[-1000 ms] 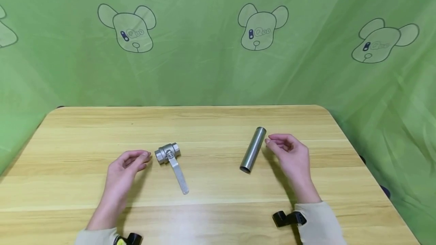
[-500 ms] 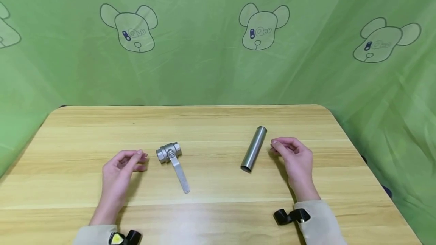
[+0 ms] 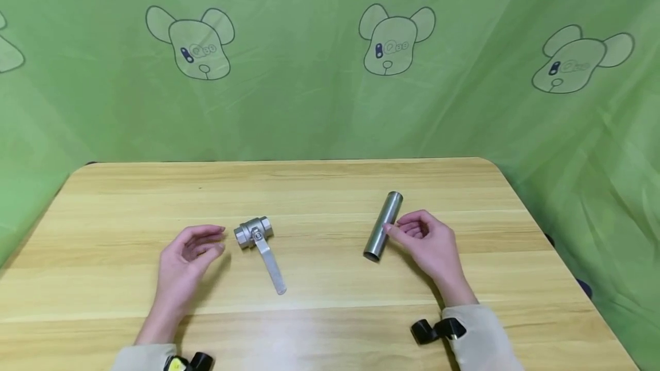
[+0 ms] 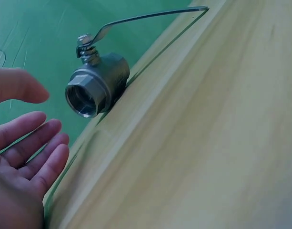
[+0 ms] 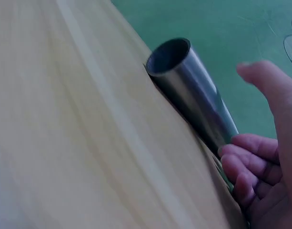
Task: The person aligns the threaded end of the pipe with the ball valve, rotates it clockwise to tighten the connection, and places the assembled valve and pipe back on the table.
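A steel ball valve (image 3: 250, 233) with a flat lever handle (image 3: 270, 267) lies on the table, left of centre. My left hand (image 3: 180, 262) hovers at its left end, thumb and fingers parted and holding nothing. In the left wrist view a gap separates those fingers from the threaded mouth of the valve (image 4: 105, 78). Right of centre lies a plain metal tube (image 3: 378, 238), slanting away. My right hand (image 3: 433, 249) is beside it, its thumb tip overlapping the tube in the head view. The right wrist view has the fingertips (image 5: 231, 151) right at the tube's side, thumb raised apart.
The wood-grain table (image 3: 319, 325) has rounded far corners. Behind it and to the right hangs a green curtain (image 3: 299, 107) with bear-head outlines. Black wrist cameras (image 3: 424, 332) are strapped over both light sleeves.
My right hand first drew back a little to the right, then came left to the tube. The left thumb and fingers have spread apart. Valve and tube have stayed in place.
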The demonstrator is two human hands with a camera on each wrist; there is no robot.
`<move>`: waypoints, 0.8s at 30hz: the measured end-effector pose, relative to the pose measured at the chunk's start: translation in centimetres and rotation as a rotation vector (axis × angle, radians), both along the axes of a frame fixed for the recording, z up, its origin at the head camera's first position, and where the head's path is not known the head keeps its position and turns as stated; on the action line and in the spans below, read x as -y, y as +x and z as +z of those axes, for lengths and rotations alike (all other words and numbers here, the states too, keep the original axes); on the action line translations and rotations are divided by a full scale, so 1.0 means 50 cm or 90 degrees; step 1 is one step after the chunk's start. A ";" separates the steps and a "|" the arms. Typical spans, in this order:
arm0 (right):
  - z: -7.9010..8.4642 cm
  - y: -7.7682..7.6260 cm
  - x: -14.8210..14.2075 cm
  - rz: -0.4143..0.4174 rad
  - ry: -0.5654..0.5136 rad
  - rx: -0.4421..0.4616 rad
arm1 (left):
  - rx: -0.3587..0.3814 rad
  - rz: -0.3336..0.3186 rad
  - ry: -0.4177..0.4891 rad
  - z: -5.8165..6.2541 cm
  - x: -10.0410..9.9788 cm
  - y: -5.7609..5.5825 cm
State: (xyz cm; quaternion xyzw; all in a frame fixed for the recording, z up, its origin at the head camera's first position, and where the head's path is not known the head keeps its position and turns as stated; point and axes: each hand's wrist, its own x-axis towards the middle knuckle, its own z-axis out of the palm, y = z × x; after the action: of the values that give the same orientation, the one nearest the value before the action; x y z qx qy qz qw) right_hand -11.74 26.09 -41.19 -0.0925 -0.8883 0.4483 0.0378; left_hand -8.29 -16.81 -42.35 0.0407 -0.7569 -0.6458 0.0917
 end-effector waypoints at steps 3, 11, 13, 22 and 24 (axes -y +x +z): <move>-0.005 0.002 0.006 0.029 0.032 0.002 | -0.012 -0.029 -0.048 -0.004 -0.008 0.000; -0.011 0.004 0.023 0.052 0.081 -0.011 | 0.029 -0.094 -0.127 -0.003 -0.030 -0.002; -0.009 0.003 0.029 0.054 0.084 -0.007 | 0.035 -0.097 -0.133 -0.003 -0.035 -0.006; -0.006 -0.001 0.039 0.062 0.087 -0.001 | 0.057 -0.052 -0.192 -0.003 -0.065 -0.020; -0.008 -0.001 0.038 0.064 0.086 -0.002 | 0.056 -0.039 -0.197 -0.003 -0.070 -0.022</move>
State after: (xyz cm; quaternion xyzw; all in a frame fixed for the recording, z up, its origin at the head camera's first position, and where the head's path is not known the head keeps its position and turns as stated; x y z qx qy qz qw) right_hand -11.77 24.21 -41.57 -0.0445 -0.9198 0.3891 0.0228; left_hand -9.38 -13.29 -42.47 0.0313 -0.8516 -0.5213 0.0442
